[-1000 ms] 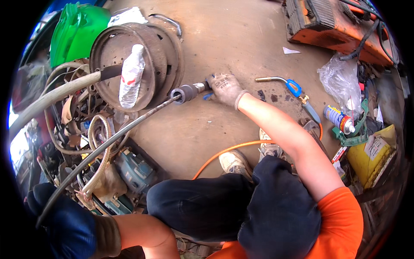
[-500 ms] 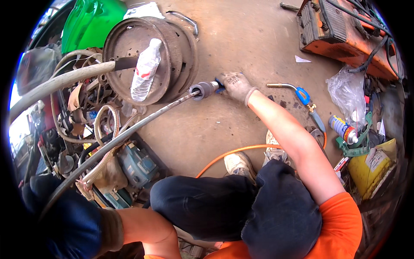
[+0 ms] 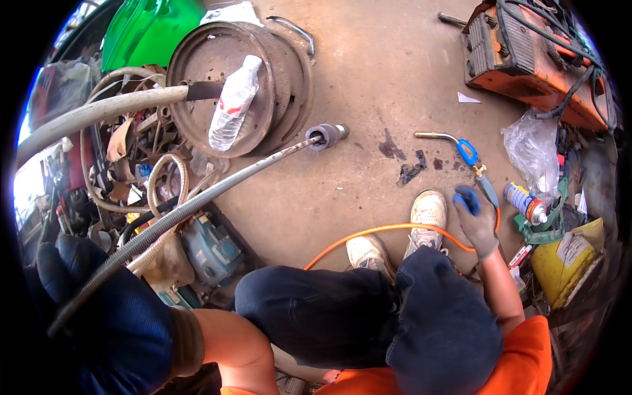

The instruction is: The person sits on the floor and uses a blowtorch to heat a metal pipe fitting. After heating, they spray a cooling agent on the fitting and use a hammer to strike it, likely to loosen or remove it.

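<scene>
My left hand (image 3: 115,316), in a dark blue glove, is closed round the lower end of a long grey ribbed rod (image 3: 197,201) at the lower left. The rod slopes up to the right, ending in a grey ring-shaped fitting with a pale tip (image 3: 324,137) above the floor. My right hand (image 3: 475,220), in a grey and blue glove, has its fingers loosely bent, with nothing visible in them. It is close to a gas torch (image 3: 467,151) with a blue handle and brass tube, lying on the floor. An orange hose (image 3: 368,230) runs by that hand.
Rusty wheel rims (image 3: 191,56) carry a plastic bottle (image 3: 236,102). A thick pale hose (image 3: 112,113) crosses the left-hand clutter beside a blue-grey motor (image 3: 212,250). On the right are an orange machine (image 3: 526,76), a spray can (image 3: 525,203) and a yellow container (image 3: 567,263).
My right hand has let go of the fitting's tip and come back toward me, to the right, beside the torch. My left hand still holds the rod.
</scene>
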`<state>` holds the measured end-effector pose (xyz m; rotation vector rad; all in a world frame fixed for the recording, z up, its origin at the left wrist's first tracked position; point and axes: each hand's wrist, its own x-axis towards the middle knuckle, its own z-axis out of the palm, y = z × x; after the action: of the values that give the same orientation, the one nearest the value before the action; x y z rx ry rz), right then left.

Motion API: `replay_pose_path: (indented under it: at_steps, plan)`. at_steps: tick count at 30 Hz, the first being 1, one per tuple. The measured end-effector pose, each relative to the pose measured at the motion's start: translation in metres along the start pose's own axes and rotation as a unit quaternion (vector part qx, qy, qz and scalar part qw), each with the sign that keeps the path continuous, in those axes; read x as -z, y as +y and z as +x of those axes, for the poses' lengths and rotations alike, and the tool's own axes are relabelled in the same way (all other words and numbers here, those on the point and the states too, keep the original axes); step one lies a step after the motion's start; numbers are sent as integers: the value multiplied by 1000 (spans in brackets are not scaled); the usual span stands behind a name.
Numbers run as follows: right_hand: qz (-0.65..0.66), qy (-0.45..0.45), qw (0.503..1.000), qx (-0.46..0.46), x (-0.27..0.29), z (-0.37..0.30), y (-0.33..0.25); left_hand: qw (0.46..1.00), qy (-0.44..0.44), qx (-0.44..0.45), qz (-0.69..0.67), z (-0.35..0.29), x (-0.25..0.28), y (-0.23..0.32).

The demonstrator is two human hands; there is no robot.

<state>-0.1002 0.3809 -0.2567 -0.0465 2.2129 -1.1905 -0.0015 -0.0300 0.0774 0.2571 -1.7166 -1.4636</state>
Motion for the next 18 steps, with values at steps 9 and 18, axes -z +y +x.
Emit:
replay_pose_path:
  at_steps: [9, 18]
  plan:
    - [-36, -18, 984, -174, 47, -49, 56, 999, 36, -37, 12, 1, -14, -14]
    - [23, 17, 991, -130, 38, -65, 97, 983, -95, 149, -46, -4, 23, 20]
